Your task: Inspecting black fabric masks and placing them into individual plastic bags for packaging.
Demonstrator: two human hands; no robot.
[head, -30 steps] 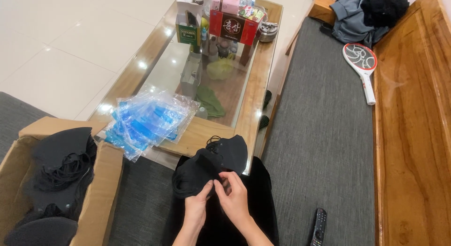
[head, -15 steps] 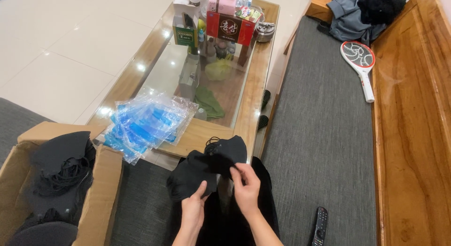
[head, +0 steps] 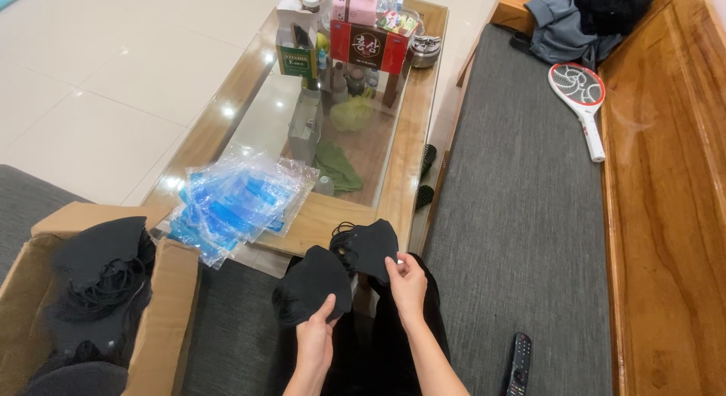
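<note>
Left hand (head: 314,343): grip clamped on black face mask (head: 311,284), over lap.
Right hand (head: 408,284): grip pinching second black mask (head: 370,246).
Bench (head: 408,139): 12 o'clock.
Mask carton (head: 162,305): 9 o'clock.

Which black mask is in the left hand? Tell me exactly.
The nearer, lower black mask, pinched by the left hand; the right hand holds the other mask by the table edge.
</note>
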